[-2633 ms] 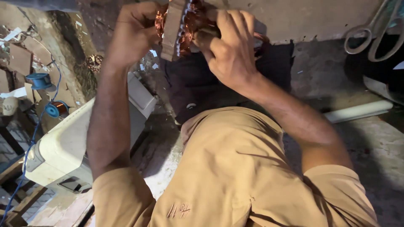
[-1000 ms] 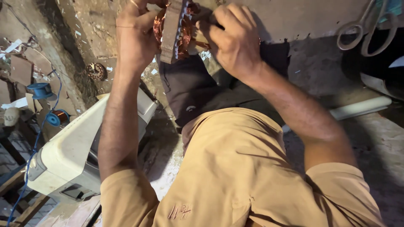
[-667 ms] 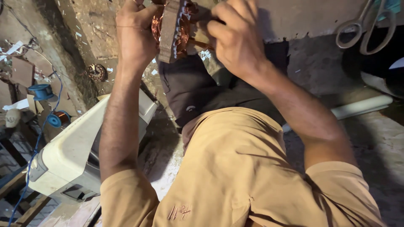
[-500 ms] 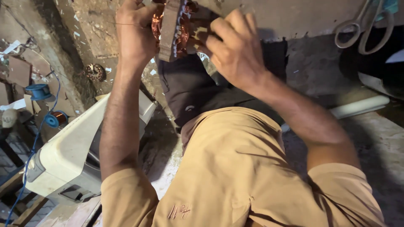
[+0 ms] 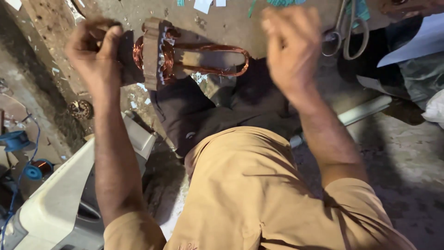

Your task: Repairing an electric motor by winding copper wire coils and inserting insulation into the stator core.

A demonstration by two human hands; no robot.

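Observation:
My left hand point(image 5: 95, 51) is closed around one end of a small motor stator point(image 5: 155, 53), a brownish metal block with copper winding point(image 5: 169, 55) packed in it. It holds the block up over my lap. A long loop of copper wire point(image 5: 217, 60) sticks out of the stator toward the right. My right hand point(image 5: 291, 46) is lifted a little to the right of that loop, blurred, with its fingers curled. It does not touch the loop, and I see nothing in it.
Scissors point(image 5: 351, 28) lie on the dusty board beyond my knees, near scraps of paper point(image 5: 416, 41). A white plastic casing point(image 5: 55, 203) sits at lower left, with blue wire spools point(image 5: 16, 139) beside it. A pale pipe point(image 5: 365, 111) lies on the floor at right.
My right hand has come off the stator and moved right and up, leaving a long copper loop drawn out. The left hand still holds the stator.

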